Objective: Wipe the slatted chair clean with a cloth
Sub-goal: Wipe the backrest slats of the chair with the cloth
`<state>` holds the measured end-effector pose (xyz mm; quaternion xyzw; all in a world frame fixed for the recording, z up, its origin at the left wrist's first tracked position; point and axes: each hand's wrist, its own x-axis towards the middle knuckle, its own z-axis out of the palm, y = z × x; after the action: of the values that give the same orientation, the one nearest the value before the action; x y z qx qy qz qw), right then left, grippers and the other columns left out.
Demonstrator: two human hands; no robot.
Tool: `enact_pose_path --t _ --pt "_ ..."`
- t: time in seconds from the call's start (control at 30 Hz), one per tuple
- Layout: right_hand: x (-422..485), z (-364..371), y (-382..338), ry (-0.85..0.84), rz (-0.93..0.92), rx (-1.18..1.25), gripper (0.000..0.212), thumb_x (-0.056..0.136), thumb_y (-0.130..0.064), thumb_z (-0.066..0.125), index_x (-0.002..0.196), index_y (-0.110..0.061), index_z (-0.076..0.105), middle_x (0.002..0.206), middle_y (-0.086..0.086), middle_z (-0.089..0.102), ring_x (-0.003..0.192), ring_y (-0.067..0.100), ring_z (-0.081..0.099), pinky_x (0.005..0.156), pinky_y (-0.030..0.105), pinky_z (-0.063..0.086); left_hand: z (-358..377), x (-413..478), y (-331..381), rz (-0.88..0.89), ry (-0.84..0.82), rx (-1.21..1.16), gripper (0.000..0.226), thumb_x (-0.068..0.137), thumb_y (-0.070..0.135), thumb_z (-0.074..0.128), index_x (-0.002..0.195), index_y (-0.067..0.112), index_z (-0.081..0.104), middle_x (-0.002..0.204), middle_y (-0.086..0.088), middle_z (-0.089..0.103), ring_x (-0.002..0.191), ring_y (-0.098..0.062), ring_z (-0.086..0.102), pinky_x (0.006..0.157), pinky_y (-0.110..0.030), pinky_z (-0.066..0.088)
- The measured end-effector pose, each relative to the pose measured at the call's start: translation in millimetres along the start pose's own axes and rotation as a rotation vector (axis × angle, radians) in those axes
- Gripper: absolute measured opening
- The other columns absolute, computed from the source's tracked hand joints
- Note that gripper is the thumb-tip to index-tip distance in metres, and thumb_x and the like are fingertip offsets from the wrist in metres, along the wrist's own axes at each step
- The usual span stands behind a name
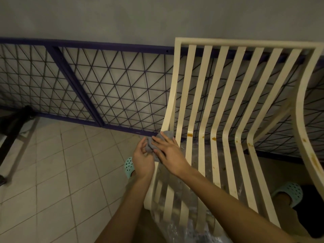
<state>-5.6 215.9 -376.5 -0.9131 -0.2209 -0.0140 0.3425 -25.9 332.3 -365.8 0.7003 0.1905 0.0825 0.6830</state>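
Observation:
A cream slatted chair [226, 102] stands in front of me, with brown stains on several slats near the bend and on its right rail. A small grey cloth [158, 138] lies against the chair's left rail at the bend of the seat. My right hand [169, 151] lies over the cloth with straight fingers, pressing it on the rail. My left hand [142, 159] is beside it on the left, fingers curled round the cloth's lower edge.
A purple metal frame with wire mesh [105, 88] leans on the grey wall behind the chair. A dark stand [12, 127] sits at the far left on the tiled floor [57, 172]. Clear plastic sheet [191, 213] lies under the seat. My feet wear teal clogs [289, 192].

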Motion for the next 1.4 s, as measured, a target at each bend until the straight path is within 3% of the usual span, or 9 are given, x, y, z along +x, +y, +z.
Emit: enact_pose_path --t 0.1,0.2,0.4,0.63,0.8,1.0,1.2,1.3,1.4 --pt "-3 -13 -11 -0.013 0.062 0.153 0.035 0.103 -0.031 0.04 0.132 -0.024 0.058 0.145 -0.003 0.049 0.143 0.012 0.029 0.118 0.037 0.014 -5 1 5 -0.052 -0.034 -0.019 0.05 0.087 -0.01 0.053 0.131 0.013 0.05 0.116 -0.006 0.062 0.109 -0.021 0.06 0.094 -0.027 0.049" --pt "-7 -51 -24 0.019 0.208 0.487 0.032 0.102 -0.03 0.043 0.113 -0.015 0.069 0.117 0.002 0.067 0.111 0.003 0.058 0.097 0.023 0.042 -18 3 10 -0.126 -0.08 0.036 0.046 0.091 -0.006 0.048 0.131 0.018 0.052 0.117 -0.005 0.062 0.105 -0.018 0.062 0.096 -0.037 0.051" --pt "-12 -113 -32 -0.043 0.584 0.85 0.034 0.097 -0.036 0.053 0.103 -0.009 0.073 0.099 0.008 0.073 0.091 0.016 0.067 0.078 0.026 0.054 -38 -9 45 0.079 -0.317 0.428 0.034 0.091 0.0 0.051 0.114 0.023 0.062 0.102 0.009 0.062 0.097 -0.008 0.06 0.059 -0.005 0.045" --pt "-29 -150 -53 -0.053 0.735 1.185 0.026 0.093 -0.029 0.062 0.1 -0.006 0.07 0.084 0.009 0.072 0.073 0.019 0.069 0.06 0.028 0.056 -30 -61 58 0.427 -0.098 0.372 0.035 0.087 0.007 0.064 0.119 0.022 0.062 0.119 0.009 0.055 0.104 0.011 0.05 0.08 -0.006 0.042" --pt "-34 -155 -57 -0.092 0.702 1.274 0.026 0.092 -0.027 0.062 0.102 -0.004 0.069 0.086 0.013 0.072 0.075 0.023 0.07 0.064 0.032 0.058 -8 -94 58 0.035 -0.143 0.005 0.019 0.093 0.017 0.056 0.106 0.029 0.062 0.111 0.005 0.065 0.098 -0.007 0.062 0.074 -0.022 0.05" --pt "-43 -152 -57 -0.244 0.559 1.146 0.032 0.09 -0.022 0.064 0.111 0.002 0.067 0.095 0.015 0.07 0.078 0.021 0.069 0.067 0.029 0.058 6 -100 67 -0.419 -0.373 -0.564 0.038 0.091 0.029 0.055 0.12 0.005 0.058 0.114 -0.014 0.068 0.104 -0.028 0.065 0.085 -0.039 0.053" --pt "-51 -161 -35 -0.211 0.364 0.744 0.019 0.081 -0.012 0.074 0.099 -0.007 0.072 0.096 0.009 0.073 0.09 0.021 0.07 0.075 0.03 0.057 4 -90 65 -0.299 -0.329 -0.242 0.016 0.088 0.007 0.059 0.103 0.009 0.066 0.1 -0.012 0.073 0.087 -0.023 0.072 0.065 -0.031 0.057" --pt "-53 -167 -15 -0.225 0.345 0.517 0.016 0.075 -0.018 0.079 0.089 -0.016 0.071 0.089 0.003 0.071 0.088 0.019 0.067 0.082 0.039 0.056 0 -81 72 -0.21 -0.375 -0.067 0.023 0.09 0.007 0.058 0.108 0.019 0.065 0.104 -0.005 0.073 0.096 -0.021 0.07 0.082 -0.039 0.057" --pt "-53 -171 -6 -0.283 0.343 0.442 0.049 0.073 -0.034 0.081 0.117 -0.028 0.062 0.117 -0.004 0.062 0.109 0.012 0.058 0.095 0.035 0.05 -1 -72 85 -0.072 -0.521 0.149 0.03 0.091 0.002 0.054 0.108 0.022 0.067 0.108 0.002 0.07 0.105 -0.017 0.064 0.091 -0.036 0.052"
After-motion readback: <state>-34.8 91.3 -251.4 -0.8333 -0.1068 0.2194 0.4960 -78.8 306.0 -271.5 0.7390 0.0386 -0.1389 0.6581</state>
